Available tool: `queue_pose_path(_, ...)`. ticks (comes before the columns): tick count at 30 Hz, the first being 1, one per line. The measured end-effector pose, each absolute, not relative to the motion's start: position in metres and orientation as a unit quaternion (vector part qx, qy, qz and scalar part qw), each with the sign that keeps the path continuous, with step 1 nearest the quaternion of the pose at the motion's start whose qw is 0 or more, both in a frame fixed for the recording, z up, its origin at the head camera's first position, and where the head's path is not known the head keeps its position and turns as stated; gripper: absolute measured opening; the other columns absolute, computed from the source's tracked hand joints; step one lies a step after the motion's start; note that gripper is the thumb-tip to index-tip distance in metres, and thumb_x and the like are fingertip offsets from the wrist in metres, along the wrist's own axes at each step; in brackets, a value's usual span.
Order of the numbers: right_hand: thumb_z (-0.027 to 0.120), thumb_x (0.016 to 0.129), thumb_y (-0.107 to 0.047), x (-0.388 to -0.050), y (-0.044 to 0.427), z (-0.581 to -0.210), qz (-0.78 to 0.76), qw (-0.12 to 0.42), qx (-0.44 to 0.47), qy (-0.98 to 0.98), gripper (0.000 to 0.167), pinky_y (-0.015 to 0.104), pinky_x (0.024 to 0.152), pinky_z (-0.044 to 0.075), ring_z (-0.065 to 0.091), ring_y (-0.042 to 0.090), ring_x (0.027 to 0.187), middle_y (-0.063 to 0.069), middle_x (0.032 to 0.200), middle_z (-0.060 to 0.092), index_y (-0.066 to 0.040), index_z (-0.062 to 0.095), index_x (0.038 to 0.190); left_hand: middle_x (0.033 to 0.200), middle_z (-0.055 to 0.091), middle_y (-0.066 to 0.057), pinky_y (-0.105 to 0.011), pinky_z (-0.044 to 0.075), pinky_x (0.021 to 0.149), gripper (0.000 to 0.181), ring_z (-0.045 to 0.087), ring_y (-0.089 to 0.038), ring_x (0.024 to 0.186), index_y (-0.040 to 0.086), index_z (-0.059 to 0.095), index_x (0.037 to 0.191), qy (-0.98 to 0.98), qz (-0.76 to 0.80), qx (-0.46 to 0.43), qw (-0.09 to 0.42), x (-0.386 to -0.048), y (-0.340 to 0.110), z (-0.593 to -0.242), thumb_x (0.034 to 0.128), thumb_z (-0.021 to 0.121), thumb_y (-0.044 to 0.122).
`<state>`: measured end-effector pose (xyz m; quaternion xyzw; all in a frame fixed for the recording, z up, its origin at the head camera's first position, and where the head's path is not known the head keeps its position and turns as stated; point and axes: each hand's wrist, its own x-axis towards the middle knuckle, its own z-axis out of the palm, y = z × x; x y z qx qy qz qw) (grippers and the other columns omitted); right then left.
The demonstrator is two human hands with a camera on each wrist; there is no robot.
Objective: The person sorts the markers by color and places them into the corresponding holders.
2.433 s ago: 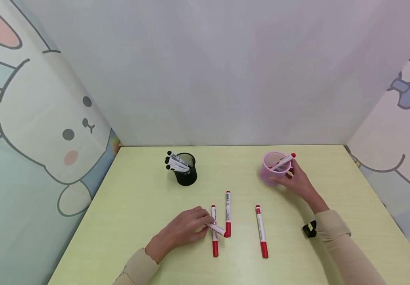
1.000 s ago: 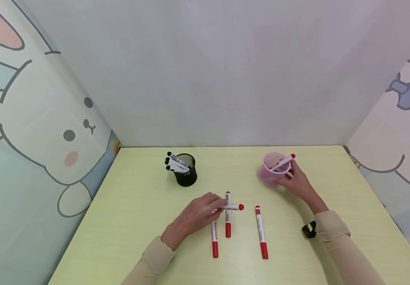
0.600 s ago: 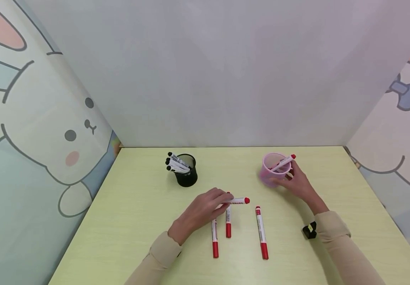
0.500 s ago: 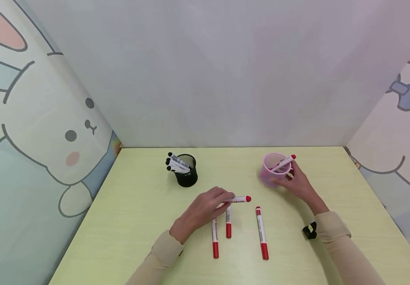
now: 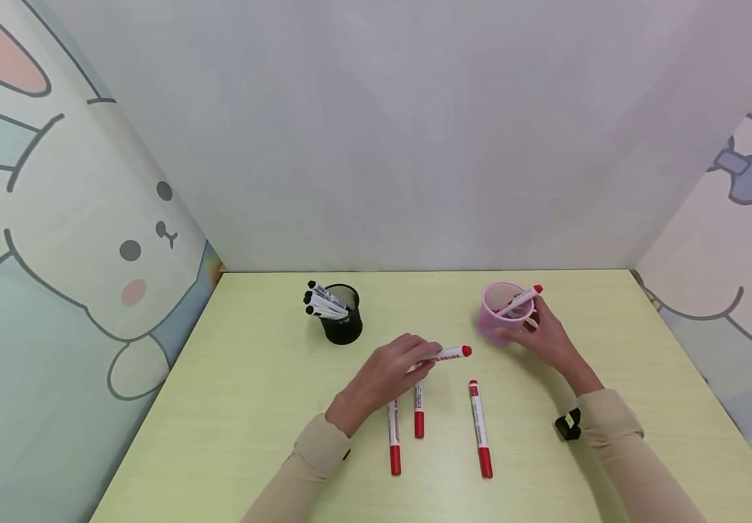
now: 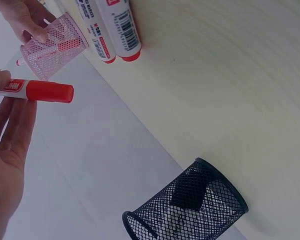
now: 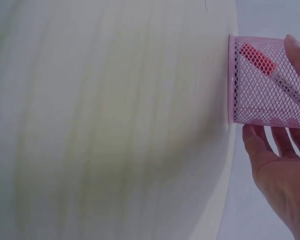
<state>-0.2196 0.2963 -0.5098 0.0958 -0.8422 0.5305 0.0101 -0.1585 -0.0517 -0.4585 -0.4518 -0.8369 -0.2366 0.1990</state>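
My left hand [image 5: 389,373] pinches a red-capped whiteboard marker [image 5: 452,354] above the table, its end pointing right toward the pink cup. In the left wrist view the marker's red cap [image 6: 50,91] sticks out past the fingers. My right hand [image 5: 548,339] grips the side of a pink mesh pen cup [image 5: 492,328], which stands upright. One red marker [image 5: 521,298] leans inside that cup; through the mesh its red end [image 7: 258,59] shows low down. Three more red markers lie on the table: one [image 5: 394,439], another [image 5: 419,418] partly behind my left hand, and a third [image 5: 480,428] farther right.
A black mesh pen cup [image 5: 341,330] holding several black-capped markers [image 5: 327,301] stands at the back left of the table [image 5: 251,407]. A pale wall [image 5: 415,145] rises behind the table, with cartoon-printed panels on both sides.
My left hand has lifted a red marker off the table and carried it up and rightward toward the pink cup. My right hand and the cup have stayed put.
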Motion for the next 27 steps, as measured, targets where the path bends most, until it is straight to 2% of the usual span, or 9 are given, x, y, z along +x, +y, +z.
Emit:
queue_pose_path(9, 0.085, 0.086, -0.015, -0.220, 0.297, -0.511, 0.522, 0.013, 0.098, -0.847, 0.090, 0.057, 0.111, 0.035, 0.039, 0.045, 0.141, 0.026, 0.149, 0.041, -0.001, 0.027, 0.154, 0.107, 0.070, -0.002, -0.014, 0.054, 0.085, 0.033, 0.064, -0.012, 0.093, 0.011, 0.070, 0.122, -0.830, -0.247, -0.448, 0.220, -0.168, -0.041, -0.456, 0.0900, 0.080, 0.009)
queue_pose_path(13, 0.085, 0.086, -0.017, -0.219, 0.297, -0.508, 0.520, 0.008, 0.094, -0.849, 0.092, 0.061, 0.112, 0.034, 0.039, 0.047, 0.140, 0.025, 0.150, 0.040, -0.001, 0.026, 0.155, 0.106, 0.070, -0.003, -0.014, 0.054, 0.086, 0.034, 0.064, -0.012, 0.091, 0.011, 0.070, 0.121, -0.832, -0.252, -0.444, 0.218, -0.172, -0.034, -0.454, 0.0888, 0.082, 0.008)
queue_pose_path(19, 0.084, 0.088, -0.018, -0.218, 0.296, -0.507, 0.513, 0.005, 0.097, -0.853, 0.092, 0.065, 0.111, 0.035, 0.039, 0.051, 0.138, 0.025, 0.151, 0.039, -0.004, 0.025, 0.157, 0.106, 0.069, -0.002, -0.013, 0.053, 0.085, 0.033, 0.063, -0.011, 0.092, 0.011, 0.070, 0.124, -0.839, -0.260, -0.432, 0.206, -0.178, -0.024, -0.451, 0.0922, 0.079, 0.011)
queue_pose_path(27, 0.084, 0.088, -0.016, -0.219, 0.296, -0.509, 0.522, 0.007, 0.095, -0.848, 0.091, 0.063, 0.112, 0.034, 0.038, 0.049, 0.140, 0.027, 0.152, 0.037, 0.000, 0.025, 0.155, 0.107, 0.069, -0.004, -0.013, 0.054, 0.083, 0.035, 0.063, -0.011, 0.090, 0.010, 0.068, 0.127, -0.841, -0.279, -0.422, 0.195, -0.187, -0.010, -0.446, 0.0936, 0.077, 0.011)
